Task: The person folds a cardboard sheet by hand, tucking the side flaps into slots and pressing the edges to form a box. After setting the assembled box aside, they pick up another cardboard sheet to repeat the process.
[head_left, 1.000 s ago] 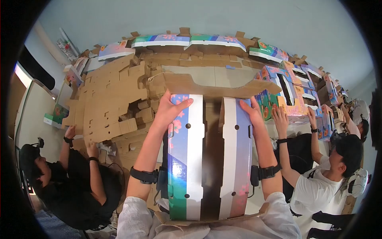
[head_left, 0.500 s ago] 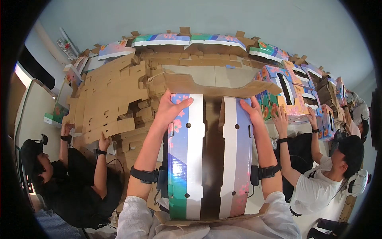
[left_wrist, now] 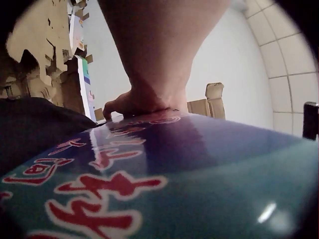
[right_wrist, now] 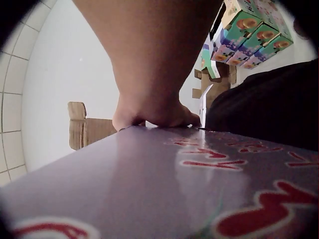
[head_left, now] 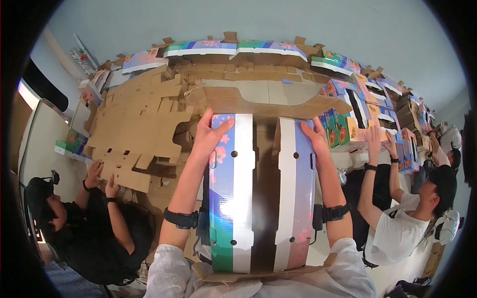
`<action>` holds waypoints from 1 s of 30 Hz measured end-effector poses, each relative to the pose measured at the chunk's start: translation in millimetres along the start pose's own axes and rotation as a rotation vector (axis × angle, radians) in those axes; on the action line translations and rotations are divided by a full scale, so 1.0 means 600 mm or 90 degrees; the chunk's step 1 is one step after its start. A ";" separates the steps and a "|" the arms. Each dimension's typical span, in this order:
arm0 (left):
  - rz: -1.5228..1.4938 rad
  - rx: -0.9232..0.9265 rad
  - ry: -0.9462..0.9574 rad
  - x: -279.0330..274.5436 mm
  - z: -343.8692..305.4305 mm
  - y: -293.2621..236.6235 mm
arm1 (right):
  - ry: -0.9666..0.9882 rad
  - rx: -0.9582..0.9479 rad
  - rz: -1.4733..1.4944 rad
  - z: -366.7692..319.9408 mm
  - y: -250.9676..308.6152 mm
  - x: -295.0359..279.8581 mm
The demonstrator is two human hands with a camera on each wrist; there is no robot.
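A printed cardboard box (head_left: 231, 188) stands against the body in the head view, its two top flaps parted over a dark gap. My left hand (head_left: 211, 134) grips its far left corner, thumb on the flap and fingers over the outer side. At the far right corner my right hand (head_left: 317, 136) holds on the same way. Beyond both hands a brown end flap (head_left: 268, 107) sticks out. The left wrist view shows the blue-green side (left_wrist: 199, 164) with red lettering; the right wrist view shows the mauve side (right_wrist: 149, 164). Fingertips are partly hidden.
Flat brown cardboard sheets (head_left: 139, 119) lie at the left, where a person in black (head_left: 99, 238) handles them. At the right, a person in white (head_left: 402, 228) touches stacked printed boxes (head_left: 343, 104). More boxes (head_left: 201, 48) line the wall.
The box's left flap and my left thumb have shifted slightly left. The left person's hands and the cardboard sheets have moved; the right person's hands have moved rightward along the boxes.
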State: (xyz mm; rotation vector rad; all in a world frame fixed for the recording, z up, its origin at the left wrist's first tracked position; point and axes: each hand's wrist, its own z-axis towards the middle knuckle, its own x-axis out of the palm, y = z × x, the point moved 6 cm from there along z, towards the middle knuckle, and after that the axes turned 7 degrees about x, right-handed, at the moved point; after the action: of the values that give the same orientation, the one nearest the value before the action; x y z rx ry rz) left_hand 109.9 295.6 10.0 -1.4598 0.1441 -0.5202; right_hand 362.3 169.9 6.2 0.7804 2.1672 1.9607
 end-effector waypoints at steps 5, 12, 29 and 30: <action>-0.006 -0.018 -0.005 0.000 -0.002 0.000 | 0.005 -0.004 -0.008 0.001 0.000 -0.001; 0.010 0.221 -0.024 -0.009 0.001 -0.007 | 0.018 -0.281 -0.031 0.002 0.006 -0.009; 0.104 0.327 0.080 -0.084 -0.117 -0.003 | -0.083 -0.418 -0.415 -0.149 -0.032 -0.063; 0.155 0.352 0.057 -0.080 -0.120 -0.009 | -0.080 -0.408 -0.466 -0.157 -0.019 -0.058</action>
State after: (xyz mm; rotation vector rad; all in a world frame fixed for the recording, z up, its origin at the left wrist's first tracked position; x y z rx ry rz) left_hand 37.4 250.5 -4.1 -0.8658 0.2250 -0.3856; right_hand 349.8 70.0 1.1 -0.0082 1.3109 1.9089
